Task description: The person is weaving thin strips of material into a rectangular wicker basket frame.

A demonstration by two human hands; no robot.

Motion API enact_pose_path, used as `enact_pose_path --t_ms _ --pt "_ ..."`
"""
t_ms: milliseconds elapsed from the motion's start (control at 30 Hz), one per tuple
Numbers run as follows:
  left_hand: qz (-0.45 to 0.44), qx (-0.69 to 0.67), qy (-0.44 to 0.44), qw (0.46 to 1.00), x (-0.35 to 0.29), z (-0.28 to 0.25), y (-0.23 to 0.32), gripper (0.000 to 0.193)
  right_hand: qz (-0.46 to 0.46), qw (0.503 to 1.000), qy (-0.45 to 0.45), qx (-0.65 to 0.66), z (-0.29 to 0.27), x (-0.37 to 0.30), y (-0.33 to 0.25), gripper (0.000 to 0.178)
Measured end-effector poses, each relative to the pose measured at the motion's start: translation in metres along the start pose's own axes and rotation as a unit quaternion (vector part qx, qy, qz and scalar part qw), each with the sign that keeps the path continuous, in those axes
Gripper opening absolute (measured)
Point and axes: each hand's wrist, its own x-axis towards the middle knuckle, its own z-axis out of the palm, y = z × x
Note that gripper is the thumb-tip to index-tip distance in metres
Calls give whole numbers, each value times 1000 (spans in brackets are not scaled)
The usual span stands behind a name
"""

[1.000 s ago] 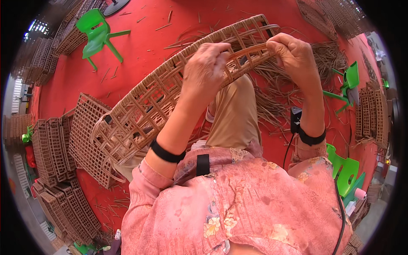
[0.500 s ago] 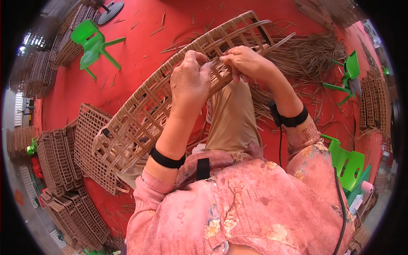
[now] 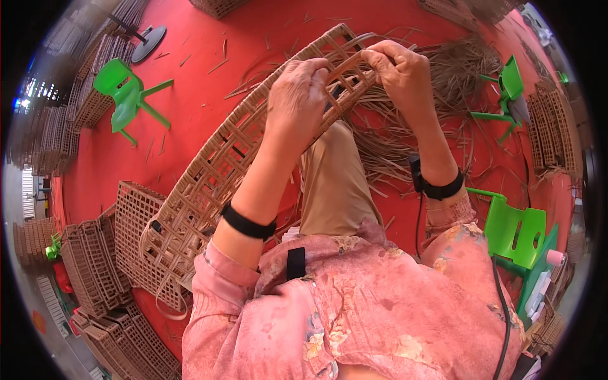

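both sets of fingers pinched shut on 1 flat strip (image 3: 351,62) at the top end of the woven lattice panel (image 3: 215,171), left hand (image 3: 297,95) and right hand (image 3: 399,69) close together. the panel slants across the lap. pull too hard and that strip could kink or snap. versus 0.5 s ago, the hands sit further apart.

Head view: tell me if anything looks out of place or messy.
A green plastic chair lies tipped on its side on the red floor, upper left. Loose strips are scattered beyond the woven panel both hands hold.
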Motion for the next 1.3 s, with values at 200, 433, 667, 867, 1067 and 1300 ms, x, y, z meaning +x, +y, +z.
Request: enact_pose_path --t_ms 200,433,667,867,1067,1300 --pt "-120 36 -48 991 3 -1 9 25 142 974 -120 131 9 -5 24 25" --pt "-151 117 -77 979 15 2 11 20 254 884 -357 161 31 16 40 39" --pt "-184 104 -135 968 23 10 6 21 413 807 -259 333 35 7 41 24" --pt "-119 157 -142 970 29 14 15 22 255 932 -125 226 36 3 32 19" --pt "-52 193 -132 971 14 4 24 24 163 969 -52 176 41 1 50 15" --pt "-24 195 -81 977 15 -20 11 20 145 977 -2 154 26 4 73 16"
